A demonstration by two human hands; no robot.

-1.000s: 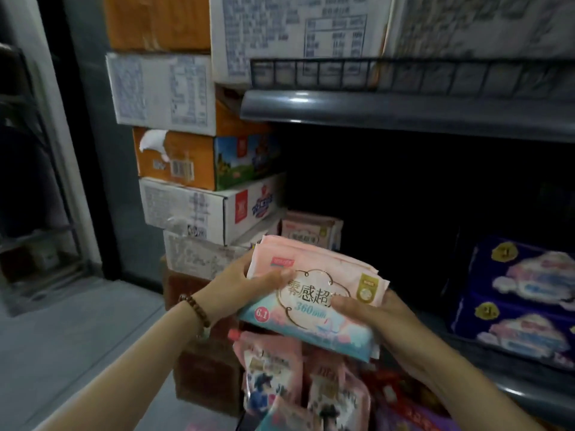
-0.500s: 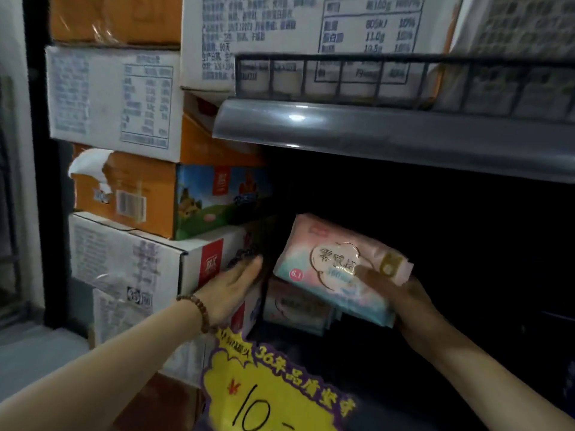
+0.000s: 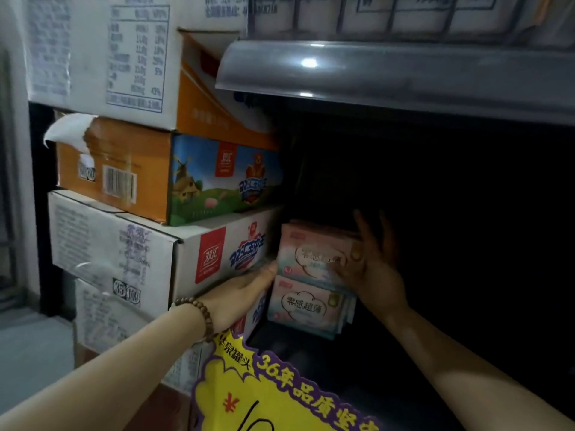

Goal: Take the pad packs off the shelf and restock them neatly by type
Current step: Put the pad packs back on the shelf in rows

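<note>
A pink pad pack point(image 3: 311, 253) sits on top of a matching stack of pink packs point(image 3: 306, 306) at the left end of the dark shelf bay. My right hand point(image 3: 376, 265) holds the top pack's right end, thumb on its front and fingers upright behind it. My left hand point(image 3: 245, 290), with a bead bracelet on the wrist, reaches in with straight fingers, and its fingertips touch the pack's lower left edge. The shelf floor point(image 3: 311, 359) under the stack is dark and hard to read.
Stacked cartons stand directly left of the bay: a white one point(image 3: 124, 253) and an orange one point(image 3: 140, 172) above it. A grey shelf lip point(image 3: 389, 76) overhangs. A yellow price sign point(image 3: 267, 396) sticks up at the shelf's front edge. The bay right of the packs is black.
My right hand carried the pink pack deeper into the shelf and set it on the stack. My left hand moved from the carton to the pack's left edge. The view moved closer.
</note>
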